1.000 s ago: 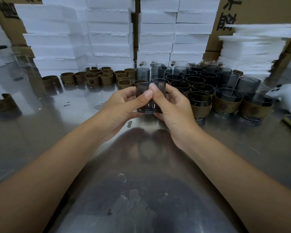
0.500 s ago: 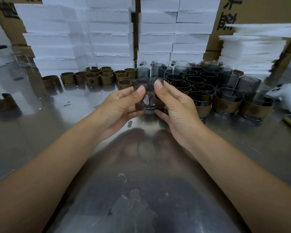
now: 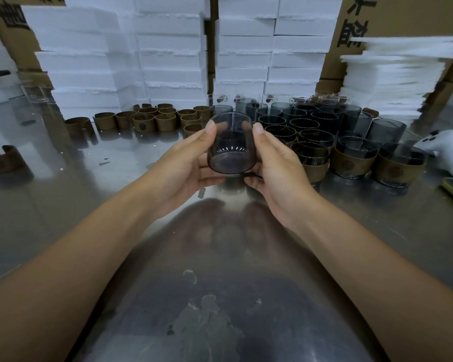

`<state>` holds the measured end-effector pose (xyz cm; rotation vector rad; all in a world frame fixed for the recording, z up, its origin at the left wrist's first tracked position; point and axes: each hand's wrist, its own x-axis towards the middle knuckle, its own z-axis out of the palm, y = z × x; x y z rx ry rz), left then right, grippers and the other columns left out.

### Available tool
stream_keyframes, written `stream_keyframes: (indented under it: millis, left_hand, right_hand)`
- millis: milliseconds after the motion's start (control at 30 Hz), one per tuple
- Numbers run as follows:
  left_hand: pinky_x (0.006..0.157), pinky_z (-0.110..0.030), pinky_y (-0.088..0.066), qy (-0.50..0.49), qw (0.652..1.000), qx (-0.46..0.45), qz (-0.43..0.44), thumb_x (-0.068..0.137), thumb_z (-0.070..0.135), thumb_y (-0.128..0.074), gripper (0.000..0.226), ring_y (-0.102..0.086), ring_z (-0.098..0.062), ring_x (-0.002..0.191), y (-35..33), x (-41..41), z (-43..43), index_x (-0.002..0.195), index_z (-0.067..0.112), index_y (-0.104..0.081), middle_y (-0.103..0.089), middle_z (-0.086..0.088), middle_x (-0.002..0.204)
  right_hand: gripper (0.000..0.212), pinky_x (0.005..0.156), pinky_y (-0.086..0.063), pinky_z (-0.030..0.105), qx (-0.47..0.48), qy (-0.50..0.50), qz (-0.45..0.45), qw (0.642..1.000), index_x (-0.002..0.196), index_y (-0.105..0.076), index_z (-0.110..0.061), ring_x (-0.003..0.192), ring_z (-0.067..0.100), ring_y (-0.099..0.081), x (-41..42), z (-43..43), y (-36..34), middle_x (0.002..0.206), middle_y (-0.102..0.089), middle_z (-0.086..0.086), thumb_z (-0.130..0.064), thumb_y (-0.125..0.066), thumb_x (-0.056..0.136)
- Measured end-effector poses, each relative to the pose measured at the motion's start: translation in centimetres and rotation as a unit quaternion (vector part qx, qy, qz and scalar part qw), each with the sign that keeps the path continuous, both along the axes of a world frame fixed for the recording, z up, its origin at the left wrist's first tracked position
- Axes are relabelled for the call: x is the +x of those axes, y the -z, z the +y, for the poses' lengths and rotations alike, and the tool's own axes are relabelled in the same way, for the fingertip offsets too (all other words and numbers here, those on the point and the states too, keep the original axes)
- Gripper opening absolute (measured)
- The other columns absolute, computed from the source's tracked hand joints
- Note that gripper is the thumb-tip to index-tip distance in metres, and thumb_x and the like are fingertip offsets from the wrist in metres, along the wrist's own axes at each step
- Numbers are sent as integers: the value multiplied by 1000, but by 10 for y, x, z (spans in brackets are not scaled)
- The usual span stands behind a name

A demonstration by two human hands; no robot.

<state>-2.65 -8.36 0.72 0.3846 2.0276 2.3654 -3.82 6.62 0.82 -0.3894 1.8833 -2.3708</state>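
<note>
state: both hands, left (image 3: 186, 165) and right (image 3: 277, 165), grip a bare smoky glass (image 3: 231, 145) tilted above the counter (image 3: 246, 296) | risk: smooth glass may slip and break

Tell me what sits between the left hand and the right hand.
A bare smoky-grey glass, gripped on either side by the left hand and right hand above the steel table, as the head view shows.
</note>
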Motion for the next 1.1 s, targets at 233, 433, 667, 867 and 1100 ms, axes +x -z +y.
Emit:
stream_keyframes:
  millis: [233,433,667,867,1100]
  left_hand:
    - [81,-29,-54,-26,998,-60,5,67,72,-52,78,-68,-12,102,1,-2,-1,133,32,-50,-70,7,114]
    - [85,-26,-53,-14,992,-118,51,65,46,-81,57,-65,-14,107,4,1,-1,116,24,-64,-71,2,112]
    - [85,-24,-48,-96,988,-102,57,61,43,-72,53,-66,-8,102,4,1,1,111,24,-64,-73,4,104]
    - [86,-30,-46,-132,987,-86,32,68,47,-76,48,-68,-10,95,6,-2,-1,107,22,-67,-74,2,99]
    - [84,-29,-45,-126,988,-88,17,70,50,-68,32,-68,-13,96,6,-3,-1,93,28,-70,-74,3,96]
  right_hand:
    - [29,56,-52,22,4,-21,-27,999,110,-58,-25,69,14,-64,2,-2,1,95,-69,5,-44,-40,99]
    - [36,52,-52,23,-51,-21,-97,994,100,-65,-16,58,15,-67,-2,-1,-1,78,-73,5,-44,-42,99]
    - [43,57,-54,24,-17,-34,-80,996,85,-66,-23,59,13,-66,-3,-3,2,69,-71,-2,-57,-41,93]
    - [77,70,-51,25,68,-47,-6,997,127,-57,-21,78,9,-67,1,-5,6,108,-69,-1,-63,-60,62]
    - [66,77,-53,24,71,-29,1,997,141,-45,-17,88,10,-71,-1,-3,9,118,-67,-1,-43,-66,84]
